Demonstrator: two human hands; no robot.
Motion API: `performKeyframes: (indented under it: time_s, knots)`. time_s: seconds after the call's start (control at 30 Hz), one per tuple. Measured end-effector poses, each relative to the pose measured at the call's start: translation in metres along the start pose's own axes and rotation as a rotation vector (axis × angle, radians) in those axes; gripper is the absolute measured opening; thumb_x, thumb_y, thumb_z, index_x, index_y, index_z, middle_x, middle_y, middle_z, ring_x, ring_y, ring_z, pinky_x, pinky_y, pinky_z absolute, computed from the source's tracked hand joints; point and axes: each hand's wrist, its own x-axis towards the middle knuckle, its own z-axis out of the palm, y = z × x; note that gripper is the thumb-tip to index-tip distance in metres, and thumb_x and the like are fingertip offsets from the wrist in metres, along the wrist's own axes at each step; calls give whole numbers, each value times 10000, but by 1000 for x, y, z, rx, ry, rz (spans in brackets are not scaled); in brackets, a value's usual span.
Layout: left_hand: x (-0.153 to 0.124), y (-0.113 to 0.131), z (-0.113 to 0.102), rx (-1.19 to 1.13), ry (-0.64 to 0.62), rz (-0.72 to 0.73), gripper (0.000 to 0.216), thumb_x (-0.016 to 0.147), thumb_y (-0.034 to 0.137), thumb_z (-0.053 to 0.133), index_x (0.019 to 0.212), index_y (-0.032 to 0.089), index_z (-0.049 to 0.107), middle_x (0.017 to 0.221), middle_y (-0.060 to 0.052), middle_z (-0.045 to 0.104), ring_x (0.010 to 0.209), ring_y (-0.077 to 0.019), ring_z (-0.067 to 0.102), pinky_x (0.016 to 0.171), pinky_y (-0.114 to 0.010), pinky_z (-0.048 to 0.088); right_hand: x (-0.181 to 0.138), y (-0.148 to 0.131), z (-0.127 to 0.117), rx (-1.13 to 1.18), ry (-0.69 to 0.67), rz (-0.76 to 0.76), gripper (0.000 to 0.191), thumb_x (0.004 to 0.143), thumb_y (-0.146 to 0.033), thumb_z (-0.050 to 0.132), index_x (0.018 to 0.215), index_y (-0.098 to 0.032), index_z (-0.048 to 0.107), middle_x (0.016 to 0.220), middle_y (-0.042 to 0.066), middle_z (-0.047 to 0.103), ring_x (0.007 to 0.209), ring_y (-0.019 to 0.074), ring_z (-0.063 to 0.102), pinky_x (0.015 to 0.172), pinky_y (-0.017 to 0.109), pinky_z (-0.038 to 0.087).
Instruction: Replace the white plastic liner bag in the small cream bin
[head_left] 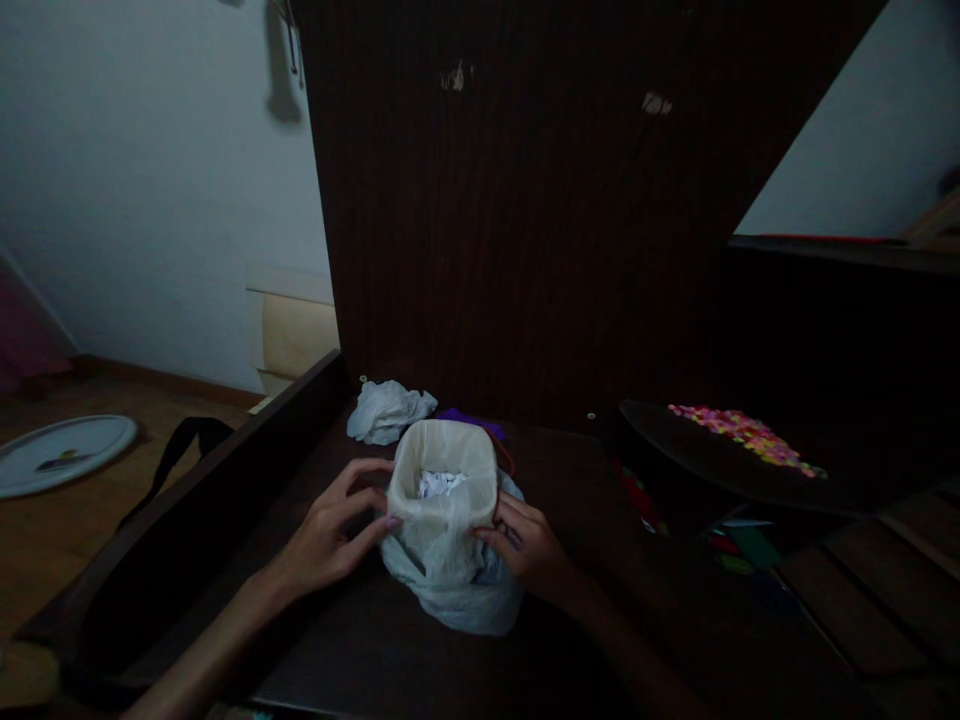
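Note:
A small container stands on the dark wooden surface, lined with a whitish plastic bag. The bag is folded over the rim and hangs loosely down the outside. Crumpled white paper with bluish marks lies inside. My left hand grips the bag at the left rim, its thumb at the front and its fingers curved along the side. On the right, my right hand pinches the bag just below the rim; some of its fingertips are hidden by the plastic.
Behind the container lie a crumpled whitish plastic bag and something purple. A tall dark panel rises at the back, with a low ledge at left. Pink and yellow small pieces lie on a dark shelf to the right.

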Motion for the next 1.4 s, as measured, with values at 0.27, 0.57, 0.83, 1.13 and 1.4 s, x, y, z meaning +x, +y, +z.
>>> performKeyframes:
  time_s: [0.27,0.57,0.83,1.13,1.4]
  knots:
    - [3,-15,-4,165,204,-111,165,929,295,603,802,198,645,1128,-90,666,1036,-240,680,927,-373,560,-29,8,8,-660,-15,-234,262,1005,-205,446,835,-198,645,846,67,713,697,159,638,653,284,429]
    - [13,-17,-14,-314,-41,-246,578,870,399,675,1394,223,508,1412,-156,586,1252,-333,606,1003,-471,548,17,35,-43,-456,87,364,325,1006,-369,438,785,-199,605,764,32,620,688,158,591,651,266,446]
    - [44,11,5,-181,-8,-68,642,858,468,732,1424,260,512,1548,-144,456,1439,-375,417,1172,-588,374,50,86,-24,-599,-33,634,141,893,-315,656,948,-186,672,916,81,720,833,212,681,648,264,409]
    - [28,17,12,-11,71,284,223,913,172,691,1120,240,737,1295,-100,676,1326,-294,544,1107,-523,468,38,79,-66,-759,17,731,153,929,-136,518,981,-148,661,1011,160,733,887,251,709,683,284,415]
    - [17,25,25,-85,212,164,145,900,140,678,1034,189,703,1151,-100,728,1165,-260,645,1011,-447,533,47,38,-133,-610,354,682,115,873,-276,545,860,-177,602,754,73,691,707,214,659,648,295,437]
